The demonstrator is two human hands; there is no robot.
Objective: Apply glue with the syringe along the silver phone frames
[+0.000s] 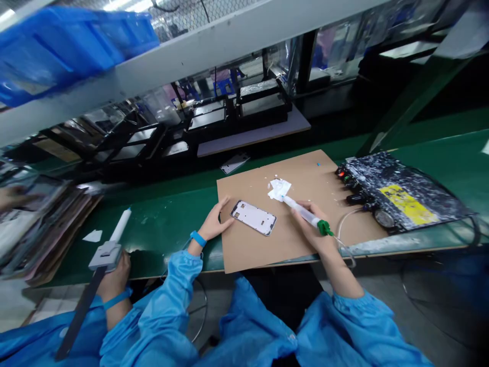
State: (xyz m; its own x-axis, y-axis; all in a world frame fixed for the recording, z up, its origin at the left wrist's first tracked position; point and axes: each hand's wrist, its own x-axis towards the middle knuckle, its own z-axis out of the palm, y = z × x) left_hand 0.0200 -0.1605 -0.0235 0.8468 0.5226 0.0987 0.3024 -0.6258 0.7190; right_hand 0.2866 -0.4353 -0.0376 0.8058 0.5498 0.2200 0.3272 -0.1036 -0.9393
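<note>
Hands point(214, 223) point(314, 229) reach over cardboard point(286, 237) on green bench point(164, 214) below shelf point(183, 58).

The cardboard sheet point(248, 250) looks matt, the right syringe point(306, 215) smooth translucent plastic, the near sleeves point(364, 321) slightly glossy cloth.

R hand point(316, 233) w/ syringe point(303, 213), tip at wht paper point(277, 187); L hand point(214, 223) nr phone frame point(253, 217) on cardbd point(252, 255).
</note>
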